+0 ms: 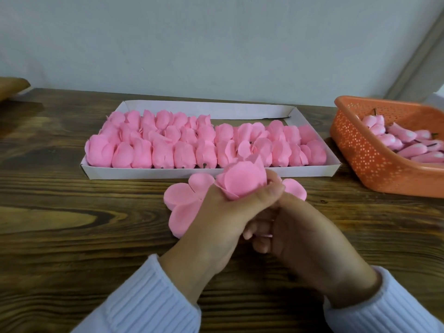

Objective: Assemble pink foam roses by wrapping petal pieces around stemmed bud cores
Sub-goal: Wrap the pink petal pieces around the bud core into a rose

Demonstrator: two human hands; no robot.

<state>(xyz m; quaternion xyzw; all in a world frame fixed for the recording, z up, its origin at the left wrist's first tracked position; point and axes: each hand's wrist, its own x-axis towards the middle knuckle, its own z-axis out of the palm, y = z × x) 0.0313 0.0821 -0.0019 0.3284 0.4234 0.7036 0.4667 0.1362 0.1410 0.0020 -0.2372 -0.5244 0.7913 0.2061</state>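
Note:
My left hand (221, 219) grips a pink foam rose (241, 180) from below, its fingers and thumb curled round the wrapped petals. My right hand (295, 234) sits just under and to the right of it, fingers curled in against the base of the rose; what they hold is hidden. A flat pink petal piece (181, 200) lies on the wooden table beneath my left hand. Part of another petal (294, 188) shows behind my right hand.
A white cardboard tray (310, 170) behind my hands is packed with several finished pink roses (168, 143). An orange perforated basket (374, 162) at the right holds several stemmed bud cores (396, 140). A brown object (12, 87) lies at the far left.

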